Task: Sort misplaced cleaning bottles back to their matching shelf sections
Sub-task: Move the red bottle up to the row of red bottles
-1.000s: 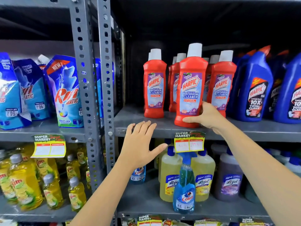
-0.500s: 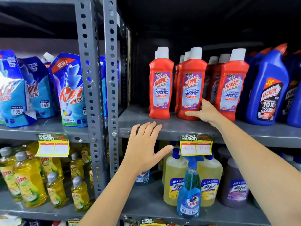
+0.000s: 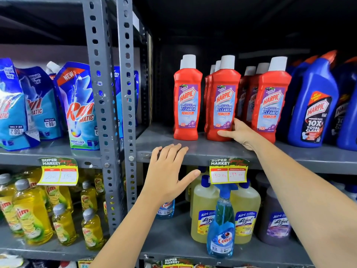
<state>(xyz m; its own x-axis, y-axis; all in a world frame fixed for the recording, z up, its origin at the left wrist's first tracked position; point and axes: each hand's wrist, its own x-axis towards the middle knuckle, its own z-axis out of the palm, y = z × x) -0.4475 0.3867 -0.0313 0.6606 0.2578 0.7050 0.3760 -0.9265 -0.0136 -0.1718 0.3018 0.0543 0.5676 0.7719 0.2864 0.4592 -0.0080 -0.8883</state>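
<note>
A person's right hand (image 3: 240, 133) wraps the lower body of a red Harpic bathroom cleaner bottle (image 3: 223, 101), fingers behind it and thumb across the front near its base, as it stands upright on the grey metal shelf (image 3: 160, 141). The bottle is glossy red plastic with a waisted, ribbed outline, a plain white cylindrical cap and a purple-and-pale-blue label. It stands in the middle of a row of identical bottles: one (image 3: 187, 99) just to its left with a small gap between, another (image 3: 271, 101) to its right beyond the hand, more lined up behind. Further right of it stand blue Harpic toilet cleaner bottles (image 3: 314, 105) with angled red-tipped necks. The left hand (image 3: 168, 175) is open, fingers spread, fingertips at the shelf's front edge below and left of the gripped bottle, holding nothing. A yellow price tag (image 3: 229, 171) hangs from that edge directly beneath the bottle. On the shelf under it are translucent yellow Lizol jugs (image 3: 245, 215) and a blue Colin spray bottle (image 3: 221, 235)
</note>
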